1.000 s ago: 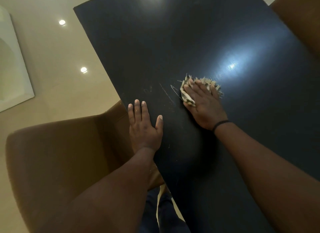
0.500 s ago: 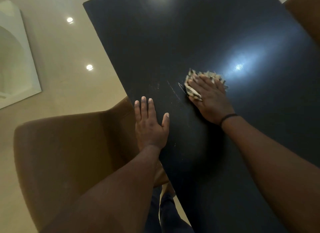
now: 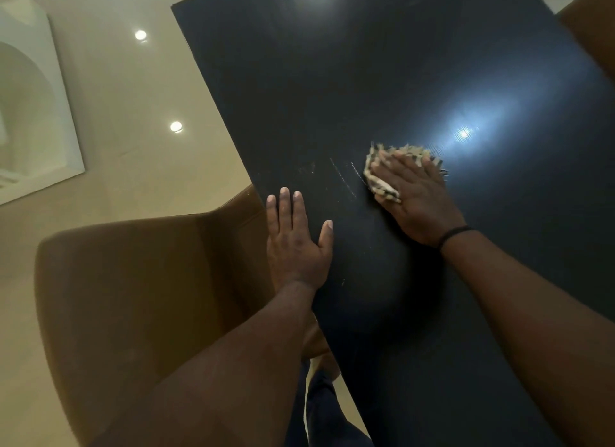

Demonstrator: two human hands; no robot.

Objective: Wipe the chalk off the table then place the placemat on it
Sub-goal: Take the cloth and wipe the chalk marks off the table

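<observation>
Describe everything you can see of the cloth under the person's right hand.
The cloth is a small, crumpled rag, pale cream with darker streaks, and its edges look frayed or fringed. It lies bunched on the dark table, just right of the faint chalk marks. The right hand presses flat on it with straight fingers, covering most of it, so only its left edge and far fringe show. Its exact material cannot be told.
</observation>
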